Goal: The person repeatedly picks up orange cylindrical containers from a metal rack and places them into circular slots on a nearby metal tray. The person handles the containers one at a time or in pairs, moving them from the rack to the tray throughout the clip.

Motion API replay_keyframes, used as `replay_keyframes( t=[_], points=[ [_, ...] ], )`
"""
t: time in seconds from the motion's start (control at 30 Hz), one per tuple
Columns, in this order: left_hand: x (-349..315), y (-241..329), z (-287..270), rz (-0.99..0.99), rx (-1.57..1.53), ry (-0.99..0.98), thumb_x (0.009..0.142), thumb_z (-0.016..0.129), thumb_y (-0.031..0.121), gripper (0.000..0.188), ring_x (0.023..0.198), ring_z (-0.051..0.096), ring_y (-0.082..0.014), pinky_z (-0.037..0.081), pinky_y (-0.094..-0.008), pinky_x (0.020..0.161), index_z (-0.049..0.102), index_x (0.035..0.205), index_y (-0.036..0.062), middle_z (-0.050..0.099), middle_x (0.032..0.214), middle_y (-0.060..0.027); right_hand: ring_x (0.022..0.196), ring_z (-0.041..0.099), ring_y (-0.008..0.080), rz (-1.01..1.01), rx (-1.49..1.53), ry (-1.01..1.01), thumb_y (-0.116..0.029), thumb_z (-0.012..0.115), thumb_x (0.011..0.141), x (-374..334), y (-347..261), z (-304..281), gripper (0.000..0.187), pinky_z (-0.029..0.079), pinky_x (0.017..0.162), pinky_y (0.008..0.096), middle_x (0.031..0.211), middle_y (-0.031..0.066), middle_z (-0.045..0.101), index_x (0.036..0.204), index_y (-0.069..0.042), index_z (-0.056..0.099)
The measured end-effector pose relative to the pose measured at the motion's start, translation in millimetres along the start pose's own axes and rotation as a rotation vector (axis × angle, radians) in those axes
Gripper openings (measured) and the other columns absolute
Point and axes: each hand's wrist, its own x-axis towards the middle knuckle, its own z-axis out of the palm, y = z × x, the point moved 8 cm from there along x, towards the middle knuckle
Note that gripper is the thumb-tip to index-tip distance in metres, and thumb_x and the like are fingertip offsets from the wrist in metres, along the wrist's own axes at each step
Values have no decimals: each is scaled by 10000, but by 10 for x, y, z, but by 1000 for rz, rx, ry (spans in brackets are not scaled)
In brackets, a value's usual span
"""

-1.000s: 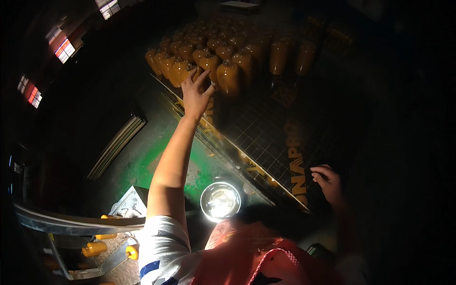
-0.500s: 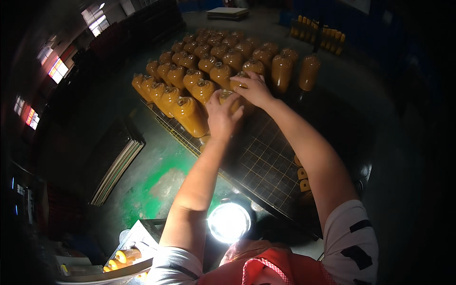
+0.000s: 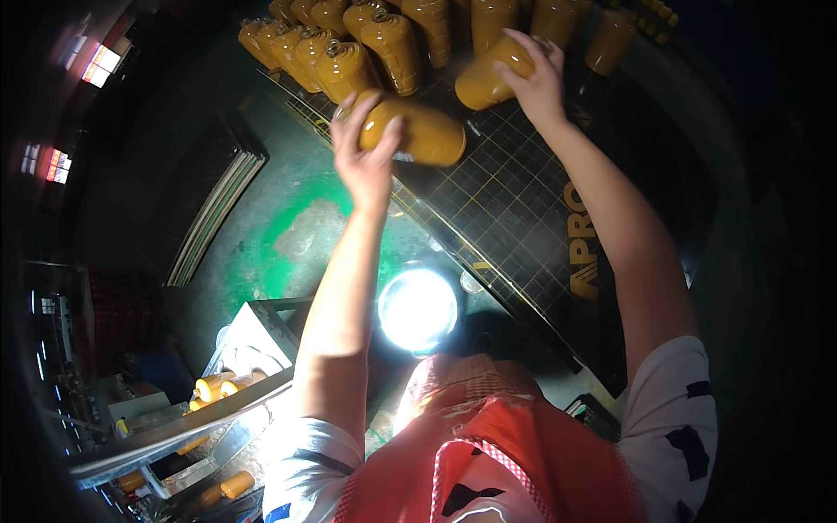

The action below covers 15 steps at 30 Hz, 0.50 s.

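My left hand (image 3: 359, 152) is closed round the neck end of an orange-yellow bottle (image 3: 425, 135), which lies tilted nearly sideways with its base pointing right. My right hand (image 3: 542, 83) grips the top of a second orange-yellow bottle (image 3: 488, 77), leaning with its base toward the lower left. Both bottles are held over the dark grid-marked surface (image 3: 497, 187), apart from each other and slightly blurred. Just beyond my hands stand rows of similar upright bottles (image 3: 390, 52), the nearest one (image 3: 344, 70) close above my left fingers.
A very bright round lamp (image 3: 418, 309) glows below my arms. At lower left, a metal-edged trough or machine (image 3: 187, 431) holds several more bottles (image 3: 235, 383). Stacked flat boards (image 3: 214, 218) lie on the green-stained floor (image 3: 288, 235) to the left.
Both hands have lifted a bottle each out of the near row and tilted them. The hands now sit higher in the picture, and the view has shifted down toward my body.
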Motion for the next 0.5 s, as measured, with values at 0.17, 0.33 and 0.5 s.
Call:
replay_keyframes(
  t=[0.17,0.33,0.5],
  points=[
    [-1300,-286,-1147,-662,-629,200,949,657,271,621,1156,586,-246,470,-375,1025,409,1461,23,582,1290,-133,1318,463,322,778,831,-85,-268,669,936,-757,-207,-599,577,513,1006,486,1388,136,457,1449,-140,437],
    [-2886,-400,-1534,-1253,-1020,328,983,502,479,453,1061,638,-273,527,-463,946,618,1174,85,672,1133,-109,1302,496,329,1251,1113,-289,-465,455,1012,-1686,-887,-658,534,485,1036,572,1438,147,432,1470,-194,400],
    [-3924,-678,-1731,-1409,-1469,676,953,557,415,437,1218,505,-376,503,-635,962,552,1269,114,569,1267,-163,1127,633,305,1544,1549,-570,-602,351,1001,-2794,-1560,-264,561,589,841,545,1268,132,617,1330,-190,542]
  ],
)
